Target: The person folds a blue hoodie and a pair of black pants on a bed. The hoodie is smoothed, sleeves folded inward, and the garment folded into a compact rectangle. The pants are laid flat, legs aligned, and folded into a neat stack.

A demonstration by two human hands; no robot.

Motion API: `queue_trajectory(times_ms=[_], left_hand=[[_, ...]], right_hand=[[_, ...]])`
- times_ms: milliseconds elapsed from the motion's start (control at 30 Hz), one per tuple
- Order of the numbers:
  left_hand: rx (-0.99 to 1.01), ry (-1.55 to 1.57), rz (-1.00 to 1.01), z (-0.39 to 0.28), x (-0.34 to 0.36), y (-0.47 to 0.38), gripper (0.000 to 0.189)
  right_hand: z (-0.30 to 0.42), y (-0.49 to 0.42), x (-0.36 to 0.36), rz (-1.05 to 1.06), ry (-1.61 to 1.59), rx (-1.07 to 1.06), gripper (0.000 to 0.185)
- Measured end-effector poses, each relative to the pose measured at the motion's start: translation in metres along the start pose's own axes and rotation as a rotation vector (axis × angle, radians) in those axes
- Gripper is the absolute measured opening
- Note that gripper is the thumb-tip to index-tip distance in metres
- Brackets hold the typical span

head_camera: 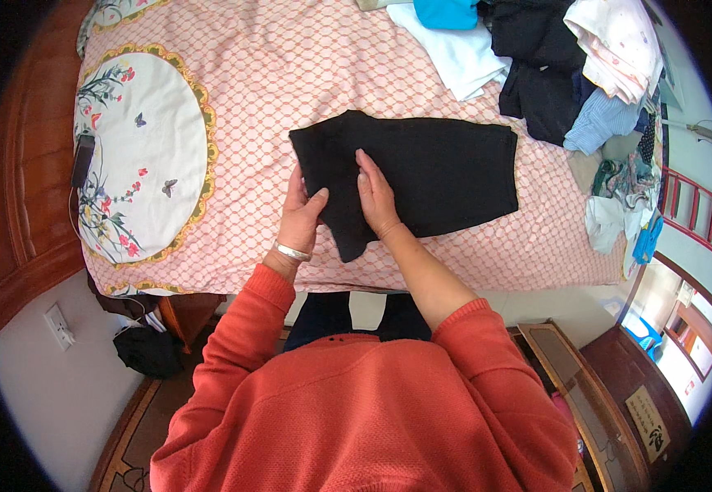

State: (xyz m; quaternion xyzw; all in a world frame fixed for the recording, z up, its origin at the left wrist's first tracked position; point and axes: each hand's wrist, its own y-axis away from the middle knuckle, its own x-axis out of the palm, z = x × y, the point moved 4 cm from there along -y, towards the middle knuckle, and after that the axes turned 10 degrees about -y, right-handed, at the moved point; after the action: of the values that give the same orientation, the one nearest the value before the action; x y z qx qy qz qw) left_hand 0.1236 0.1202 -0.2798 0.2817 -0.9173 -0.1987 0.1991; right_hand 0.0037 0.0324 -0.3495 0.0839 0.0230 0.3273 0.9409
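A pair of black trousers or shorts (448, 169), folded in half lengthwise, lies flat on the patterned bedsheet (257, 80) in front of me. My left hand (300, 215) is at the garment's left end, its fingers tucked behind the edge and its thumb over the top. A silver bangle (291, 251) circles that wrist. Resting edge-down on the black cloth, my right hand (377, 194) is held flat with the fingers extended and grips nothing. The pointed corner of the garment hangs towards me between my two forearms.
Black clothes (540, 37), a white garment (454, 55) and a blue striped one (605, 120) are heaped at the bed's right. A dark phone-like device (83, 161) with a cable lies at the left edge. An open drawer (568, 369) stands behind me at right.
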Motion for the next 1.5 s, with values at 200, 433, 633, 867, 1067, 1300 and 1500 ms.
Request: queue_trajectory(times_ms=[200,433,633,867,1067,1300,1500], left_hand=[[0.060,-0.387,0.085,0.001,0.066,-0.018,0.076],[-0.004,-0.760,0.282,0.033,0.119,-0.043,0.059],[0.671,-1.177,-0.090,0.032,0.088,-0.020,0.047],[0.554,-1.363,-0.145,0.060,0.066,-0.011,0.059],[0.570,-1.495,-0.086,0.063,0.087,-0.012,0.058],[0.451,-1.835,0.008,0.073,0.106,-0.026,0.058],[0.400,-1.915,0.053,0.083,0.103,-0.030,0.058]], right_hand=[[-0.031,-0.007,-0.024,0.023,-0.732,0.351,0.072],[-0.039,0.011,-0.030,0.351,-1.701,0.382,0.054],[-0.014,0.045,-0.042,-0.193,-1.202,0.837,0.074],[-0.007,0.068,-0.036,-0.064,-1.034,0.817,0.061],[-0.002,0.061,-0.069,0.009,-0.653,0.565,0.047],[-0.005,0.045,-0.094,-0.156,-0.337,0.439,0.045],[0.041,0.048,-0.082,-0.313,0.579,0.025,0.051]])
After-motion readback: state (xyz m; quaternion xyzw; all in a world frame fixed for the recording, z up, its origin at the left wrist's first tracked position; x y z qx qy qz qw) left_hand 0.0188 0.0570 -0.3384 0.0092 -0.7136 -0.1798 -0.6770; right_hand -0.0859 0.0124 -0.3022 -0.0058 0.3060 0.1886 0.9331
